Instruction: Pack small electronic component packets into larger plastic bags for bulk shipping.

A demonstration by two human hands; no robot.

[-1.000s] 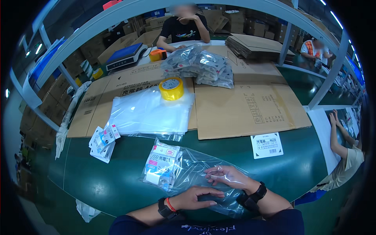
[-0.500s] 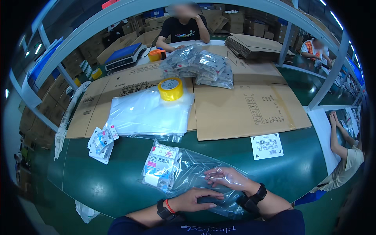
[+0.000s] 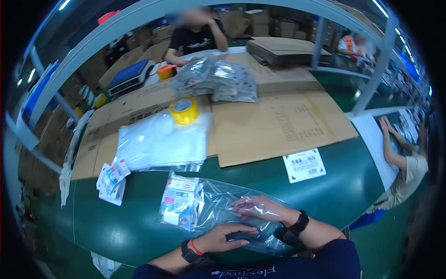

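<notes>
A clear plastic bag (image 3: pixel 218 191) lies on the green table in front of me, with white, pink and blue packaged goods (image 3: pixel 180 204) stacked in its left end. My left hand (image 3: pixel 222 238) rests on the near edge of the bag, fingers stretched out and nothing gripped. Across the bag's right part reaches my right hand (image 3: pixel 258 208), its fingers loosely bent and apart. Shiny film shows around this hand; whether it is inside the bag or on top, I cannot tell.
Small packages (image 3: pixel 112 182) lie at the left, beside flat clear bags (image 3: pixel 162 144) topped by a yellow tape roll (image 3: pixel 184 110). Behind are cardboard sheets (image 3: pixel 278 125), filled bags (image 3: pixel 232 81) and a scale (image 3: pixel 127 76). A printed label (image 3: pixel 304 166) lies right. A person (image 3: pixel 197 39) sits opposite.
The whole view has shifted, so the table's things appear farther left and turned slightly. Both hands keep nearly the same place on the bag.
</notes>
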